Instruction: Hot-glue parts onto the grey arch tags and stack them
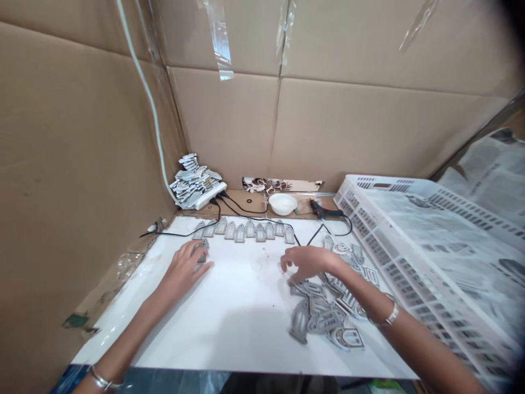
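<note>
My left hand (186, 268) rests at the left of the white board (241, 295), thumb apart from the other fingers. Its fingertips lie on a small grey arch-topped tag (203, 253), partly hidden under them. Beyond it, a row of similar grey tags (240, 232) runs across the back of the board. My right hand (305, 261) is over the back left edge of a loose pile of grey tags (324, 317), fingers bent and apart, with no tag visible in them. Several pieces in the pile show white faces with dark outlines.
At the back stand a white bowl (283, 204), a black glue gun (326, 210) with its cord, and a white power strip (211, 196) beside stacked pieces (192, 180). A white plastic crate (394, 262) borders the right. Cardboard walls (225, 120) enclose the left and back.
</note>
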`<state>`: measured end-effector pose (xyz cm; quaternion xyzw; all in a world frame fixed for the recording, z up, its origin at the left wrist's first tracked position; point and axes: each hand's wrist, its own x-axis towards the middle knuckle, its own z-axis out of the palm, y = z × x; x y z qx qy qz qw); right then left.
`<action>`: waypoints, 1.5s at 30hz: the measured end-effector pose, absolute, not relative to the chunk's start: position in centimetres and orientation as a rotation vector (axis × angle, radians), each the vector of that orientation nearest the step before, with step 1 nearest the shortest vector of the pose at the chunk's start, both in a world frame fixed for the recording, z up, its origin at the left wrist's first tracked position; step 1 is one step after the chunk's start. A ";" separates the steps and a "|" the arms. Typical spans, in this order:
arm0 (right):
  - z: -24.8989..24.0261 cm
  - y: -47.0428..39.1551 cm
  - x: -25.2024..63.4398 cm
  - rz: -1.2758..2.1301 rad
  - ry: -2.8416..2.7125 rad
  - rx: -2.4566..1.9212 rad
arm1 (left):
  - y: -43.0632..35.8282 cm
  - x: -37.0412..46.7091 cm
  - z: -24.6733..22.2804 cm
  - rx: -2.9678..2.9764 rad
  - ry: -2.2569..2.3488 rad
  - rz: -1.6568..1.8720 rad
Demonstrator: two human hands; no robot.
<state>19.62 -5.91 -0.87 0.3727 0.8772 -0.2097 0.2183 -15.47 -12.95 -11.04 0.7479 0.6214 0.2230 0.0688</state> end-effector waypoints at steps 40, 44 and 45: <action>-7.7 -8.1 9.9 -0.917 2.622 1.459 | -12.1 -13.1 -12.1 2.709 1.767 0.435; -8.1 -6.8 7.5 -0.993 2.664 1.491 | -12.1 -12.9 -11.6 2.686 1.821 0.559; -8.0 -6.4 7.3 -1.017 2.681 1.488 | -12.3 -12.6 -11.4 2.690 1.841 0.613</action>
